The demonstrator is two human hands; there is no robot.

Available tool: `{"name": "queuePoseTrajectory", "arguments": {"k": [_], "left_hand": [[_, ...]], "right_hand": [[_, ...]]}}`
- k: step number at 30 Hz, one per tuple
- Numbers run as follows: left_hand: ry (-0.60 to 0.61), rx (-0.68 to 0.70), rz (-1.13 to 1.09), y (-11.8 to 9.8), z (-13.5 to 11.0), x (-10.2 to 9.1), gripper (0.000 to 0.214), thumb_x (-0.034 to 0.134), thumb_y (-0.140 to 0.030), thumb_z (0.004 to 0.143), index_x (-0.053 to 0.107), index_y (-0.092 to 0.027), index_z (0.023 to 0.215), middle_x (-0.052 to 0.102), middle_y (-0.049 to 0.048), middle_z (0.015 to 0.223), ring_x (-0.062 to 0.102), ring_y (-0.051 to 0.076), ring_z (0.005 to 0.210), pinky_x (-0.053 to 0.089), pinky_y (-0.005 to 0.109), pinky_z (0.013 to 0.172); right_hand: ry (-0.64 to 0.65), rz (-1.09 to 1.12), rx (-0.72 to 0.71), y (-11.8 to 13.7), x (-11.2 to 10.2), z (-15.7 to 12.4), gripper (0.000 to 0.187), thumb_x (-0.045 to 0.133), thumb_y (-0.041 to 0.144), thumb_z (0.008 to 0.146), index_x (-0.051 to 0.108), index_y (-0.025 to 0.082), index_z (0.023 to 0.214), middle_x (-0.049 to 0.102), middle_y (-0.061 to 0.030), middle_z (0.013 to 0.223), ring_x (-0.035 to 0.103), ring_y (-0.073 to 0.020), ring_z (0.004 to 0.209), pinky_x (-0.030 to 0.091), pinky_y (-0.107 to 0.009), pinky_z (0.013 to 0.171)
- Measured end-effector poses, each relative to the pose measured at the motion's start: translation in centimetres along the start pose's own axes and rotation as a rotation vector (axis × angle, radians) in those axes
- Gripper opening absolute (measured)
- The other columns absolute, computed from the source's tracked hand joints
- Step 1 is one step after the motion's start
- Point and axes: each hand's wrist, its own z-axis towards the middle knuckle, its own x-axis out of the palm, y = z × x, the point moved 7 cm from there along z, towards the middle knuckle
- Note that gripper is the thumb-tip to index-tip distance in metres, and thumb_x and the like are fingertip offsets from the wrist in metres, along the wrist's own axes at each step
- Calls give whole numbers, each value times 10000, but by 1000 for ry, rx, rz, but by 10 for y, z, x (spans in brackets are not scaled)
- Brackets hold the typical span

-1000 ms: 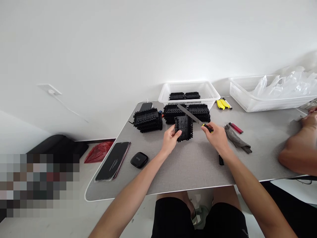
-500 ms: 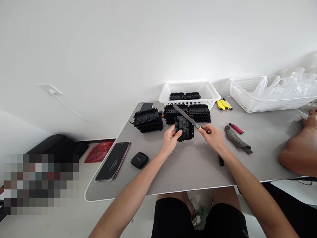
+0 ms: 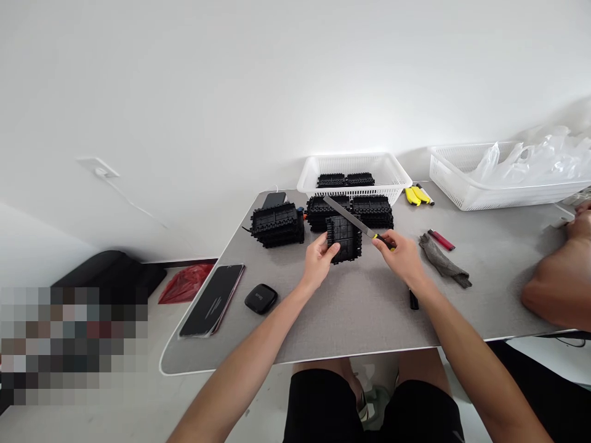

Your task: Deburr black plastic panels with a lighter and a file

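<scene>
My left hand (image 3: pixel 319 258) grips a black plastic part (image 3: pixel 345 241) by its left side, thumb on its face. The part is squarish with toothed edges and is tilted up toward me. In my right hand (image 3: pixel 398 253) is a flat metal file (image 3: pixel 347 214), held by its black and yellow handle. Its blade slants up and left across the part's upper right corner; whether it touches the edge I cannot tell. Behind the part stand stacks of similar black parts (image 3: pixel 373 212), and another stack (image 3: pixel 277 224) sits to the left.
A white basket (image 3: pixel 308 178) at the back holds more black parts. Another white basket (image 3: pixel 455 191) contains plastic bags. A grey cloth (image 3: pixel 444 261), a red lighter (image 3: pixel 442 240) and yellow-handled tools (image 3: pixel 417 196) lie right. A phone (image 3: pixel 212 300) and black case (image 3: pixel 261 298) lie left. Another person's arm (image 3: pixel 561 271) rests at right.
The file has shifted very slightly to the right with my right hand. The left hand and the part stay almost in place; the whole view has drifted a little.
</scene>
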Motion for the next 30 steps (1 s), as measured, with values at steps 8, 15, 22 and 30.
{"name": "queuePoseTrajectory", "arguments": {"k": [8,15,22,30], "left_hand": [[-15,0,56,-3,-1,-2,519,657,-463,816,606,-159,1233,707,111,1092,673,249,943,529,389,863],[-18,-5,12,1,0,-2,540,673,-470,800,603,-152,1232,706,117,1103,660,269,1019,513,409,914],[-19,1,-6,1,1,-2,531,674,-465,800,603,-154,1224,691,123,1151,657,266,1031,503,416,934],[-18,12,-32,2,2,-3,537,673,-476,799,603,-149,1220,702,126,1119,650,276,1060,510,424,930]], "right_hand": [[-96,-44,-6,-2,-13,2,317,551,521,862,640,220,822,707,-46,783,642,-206,733,431,-292,650],[-93,-167,43,-10,-11,3,339,526,542,867,656,230,844,706,-52,763,637,-216,691,419,-306,625],[-50,-107,-11,-5,-7,2,322,532,537,868,645,237,840,716,-44,804,646,-207,700,425,-301,627],[-113,-151,34,-8,-15,2,335,521,539,874,639,229,829,708,-51,787,633,-214,694,413,-308,625]]}}
